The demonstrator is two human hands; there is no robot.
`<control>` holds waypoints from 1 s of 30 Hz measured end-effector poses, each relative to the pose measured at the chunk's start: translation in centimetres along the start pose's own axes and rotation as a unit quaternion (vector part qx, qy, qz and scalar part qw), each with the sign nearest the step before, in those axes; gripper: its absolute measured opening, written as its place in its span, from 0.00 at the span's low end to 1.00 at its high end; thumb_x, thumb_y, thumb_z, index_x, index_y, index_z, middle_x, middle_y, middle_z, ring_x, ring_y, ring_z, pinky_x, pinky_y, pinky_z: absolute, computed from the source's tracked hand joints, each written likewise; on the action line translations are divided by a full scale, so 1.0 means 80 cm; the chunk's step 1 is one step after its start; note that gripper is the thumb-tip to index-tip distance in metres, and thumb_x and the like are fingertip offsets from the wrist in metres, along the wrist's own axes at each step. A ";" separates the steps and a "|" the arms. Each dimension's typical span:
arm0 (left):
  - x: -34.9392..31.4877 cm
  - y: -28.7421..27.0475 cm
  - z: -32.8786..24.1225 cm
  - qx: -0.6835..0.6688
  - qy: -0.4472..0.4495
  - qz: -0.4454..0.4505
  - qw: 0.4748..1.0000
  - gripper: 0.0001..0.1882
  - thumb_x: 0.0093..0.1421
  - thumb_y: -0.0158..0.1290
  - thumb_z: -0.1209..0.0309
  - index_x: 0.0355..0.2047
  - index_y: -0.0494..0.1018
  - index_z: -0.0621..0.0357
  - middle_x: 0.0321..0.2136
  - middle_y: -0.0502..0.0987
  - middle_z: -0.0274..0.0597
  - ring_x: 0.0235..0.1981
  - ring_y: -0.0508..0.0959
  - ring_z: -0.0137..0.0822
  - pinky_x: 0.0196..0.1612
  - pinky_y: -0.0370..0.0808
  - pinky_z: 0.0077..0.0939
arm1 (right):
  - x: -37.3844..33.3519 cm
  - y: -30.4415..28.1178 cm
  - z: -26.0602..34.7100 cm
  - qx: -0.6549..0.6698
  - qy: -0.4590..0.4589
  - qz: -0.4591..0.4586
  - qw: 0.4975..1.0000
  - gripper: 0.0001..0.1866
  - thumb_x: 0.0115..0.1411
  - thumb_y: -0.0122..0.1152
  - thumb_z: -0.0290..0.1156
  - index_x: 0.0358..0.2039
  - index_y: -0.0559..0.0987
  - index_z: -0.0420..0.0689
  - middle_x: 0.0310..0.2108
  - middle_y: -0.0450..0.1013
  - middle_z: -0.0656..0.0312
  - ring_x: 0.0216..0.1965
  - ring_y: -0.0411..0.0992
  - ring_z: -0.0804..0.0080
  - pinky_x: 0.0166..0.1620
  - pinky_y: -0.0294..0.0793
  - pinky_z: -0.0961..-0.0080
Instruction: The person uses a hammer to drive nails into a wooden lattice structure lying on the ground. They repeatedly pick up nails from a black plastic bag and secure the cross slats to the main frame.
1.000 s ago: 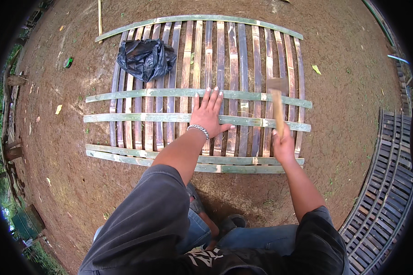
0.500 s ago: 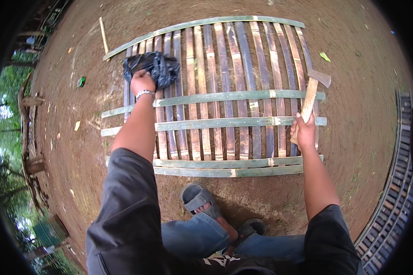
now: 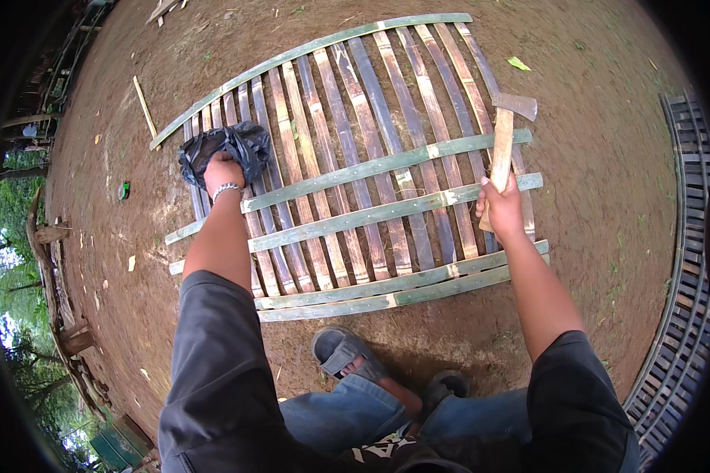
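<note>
Nearest you, past your sandal (image 3: 347, 352), the near pair of green strips (image 3: 331, 309) lies along the close ends of the bamboo slats (image 3: 373, 91), and the whole lattice rests on bare soil. Your right hand (image 3: 502, 206) has its grip wrapped around the wooden handle of a hatchet (image 3: 502, 146), its head raised over the lattice's right side. Next come the lower middle strip (image 3: 363, 221) and the upper middle strip (image 3: 355, 174) — both across the slats, dotted with small marks that may be nail heads. Your left hand (image 3: 222, 169) reaches into a black plastic bag (image 3: 252, 150) on the lattice's left part; the fingers are hidden, so I cannot tell whether that grip holds anything. Farthest, the far strip (image 3: 371, 30) spans the other ends. The laying-out looks complete, I'd judge: slats side by side, five strips across. What fastening is left I cannot tell — the marks are too small to check at each crossing.
</note>
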State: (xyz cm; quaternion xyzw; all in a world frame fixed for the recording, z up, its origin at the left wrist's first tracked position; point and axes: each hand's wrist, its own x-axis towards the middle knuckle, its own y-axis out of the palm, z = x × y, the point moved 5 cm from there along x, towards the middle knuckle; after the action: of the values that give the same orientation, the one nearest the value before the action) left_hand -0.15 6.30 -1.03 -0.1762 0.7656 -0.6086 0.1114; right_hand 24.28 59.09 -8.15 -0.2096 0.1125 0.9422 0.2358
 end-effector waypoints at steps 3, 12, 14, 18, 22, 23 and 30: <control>0.011 -0.005 0.012 -0.036 0.019 -0.039 0.998 0.13 0.59 0.54 0.69 0.42 0.84 0.52 0.39 0.84 0.57 0.45 0.84 0.55 0.52 0.78 0.43 | -0.001 0.000 0.002 0.008 0.007 0.001 1.000 0.12 0.69 0.58 0.25 0.46 0.64 0.44 0.25 0.69 0.62 0.18 0.69 0.75 0.21 0.72 0.74; -0.050 -0.047 0.008 -0.285 0.052 -0.228 0.930 0.08 0.61 0.63 0.75 0.37 0.75 0.62 0.30 0.81 0.43 0.32 0.81 0.32 0.37 0.78 0.28 | -0.002 0.000 0.001 0.005 0.016 -0.012 1.000 0.12 0.68 0.59 0.26 0.46 0.65 0.45 0.24 0.69 0.64 0.19 0.69 0.75 0.21 0.71 0.75; -0.124 -0.058 -0.036 -0.361 0.030 -0.188 0.913 0.08 0.60 0.64 0.76 0.34 0.74 0.60 0.30 0.80 0.39 0.31 0.80 0.30 0.35 0.77 0.25 | 0.000 -0.009 -0.003 0.009 0.017 -0.017 1.000 0.12 0.67 0.60 0.24 0.46 0.66 0.45 0.25 0.70 0.63 0.18 0.69 0.75 0.20 0.72 0.74; -0.218 0.014 -0.063 -0.444 0.050 -0.013 0.894 0.09 0.61 0.62 0.80 0.35 0.71 0.60 0.29 0.77 0.39 0.34 0.82 0.32 0.40 0.82 0.24 | 0.002 0.000 0.000 0.021 0.015 -0.010 1.000 0.13 0.67 0.60 0.23 0.46 0.66 0.44 0.25 0.70 0.62 0.17 0.70 0.74 0.19 0.73 0.73; -0.288 0.077 -0.129 -0.633 -0.062 0.157 0.756 0.12 0.62 0.57 0.85 0.44 0.68 0.65 0.36 0.78 0.48 0.40 0.84 0.40 0.43 0.85 0.27 | 0.002 -0.003 -0.001 0.022 0.018 -0.013 0.999 0.13 0.66 0.60 0.23 0.47 0.66 0.43 0.25 0.70 0.61 0.17 0.70 0.75 0.19 0.72 0.73; -0.294 0.083 -0.145 -0.621 -0.061 0.165 0.764 0.15 0.62 0.57 0.85 0.47 0.68 0.66 0.38 0.77 0.49 0.40 0.84 0.40 0.43 0.85 0.27 | 0.001 -0.001 0.000 0.020 0.021 -0.014 0.999 0.13 0.66 0.60 0.23 0.47 0.66 0.43 0.25 0.70 0.61 0.17 0.70 0.75 0.19 0.72 0.74; -0.295 0.102 -0.222 -0.532 0.011 0.243 0.811 0.25 0.61 0.59 0.84 0.57 0.64 0.71 0.46 0.77 0.52 0.42 0.83 0.36 0.44 0.84 0.25 | 0.004 -0.004 -0.004 0.009 0.006 -0.018 1.000 0.14 0.66 0.61 0.24 0.48 0.67 0.42 0.25 0.71 0.62 0.17 0.70 0.75 0.20 0.73 0.74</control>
State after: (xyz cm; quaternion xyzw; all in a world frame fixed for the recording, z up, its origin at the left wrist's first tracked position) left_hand 13.47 33.30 -5.82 -0.0095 0.9887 -0.0611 0.1362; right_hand 24.32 59.39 -8.58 -0.2152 0.1188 0.9355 0.2538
